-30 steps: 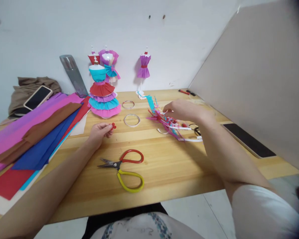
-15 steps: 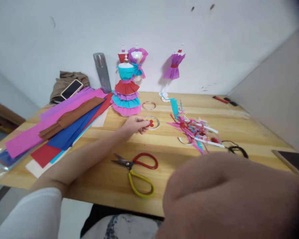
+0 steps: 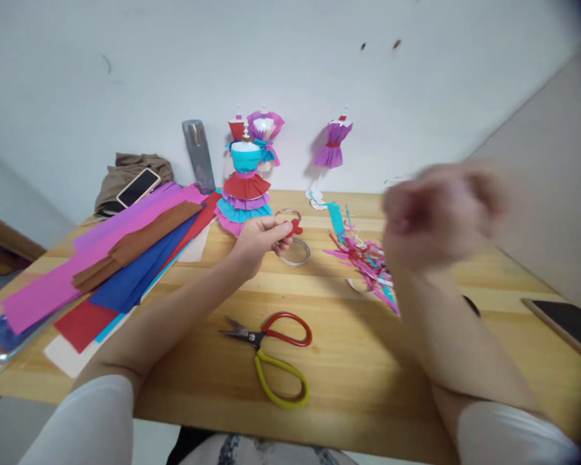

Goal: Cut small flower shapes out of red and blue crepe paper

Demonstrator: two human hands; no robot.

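Observation:
Between thumb and fingers, my left hand point(image 3: 261, 242) pinches a small red paper flower point(image 3: 295, 227). Two rings of tape lie beside that hand, the nearer tape roll point(image 3: 296, 261) just below it and the other partly behind it. My right hand point(image 3: 440, 213) is raised over the right of the table and smeared by motion, so its fingers cannot be made out. Below the hands lie scissors point(image 3: 252, 337) with one red and one yellow handle, blades slightly apart. Behind my left hand stands a mini dress form point(image 3: 246, 187) in a tiered paper dress.
Crepe paper sheets point(image 3: 140, 258) fan across the left side, with a phone point(image 3: 139, 188) on brown cloth behind. A grey flask point(image 3: 198, 155) and more dress forms point(image 3: 335, 145) stand by the wall. Paper scraps point(image 3: 363, 258) lie right of centre; a dark tablet-like device point(image 3: 569, 323) at far right.
My right hand has moved away from close in front of the camera to above the table's right side. My left hand has lifted slightly with the red flower. The view has tilted up.

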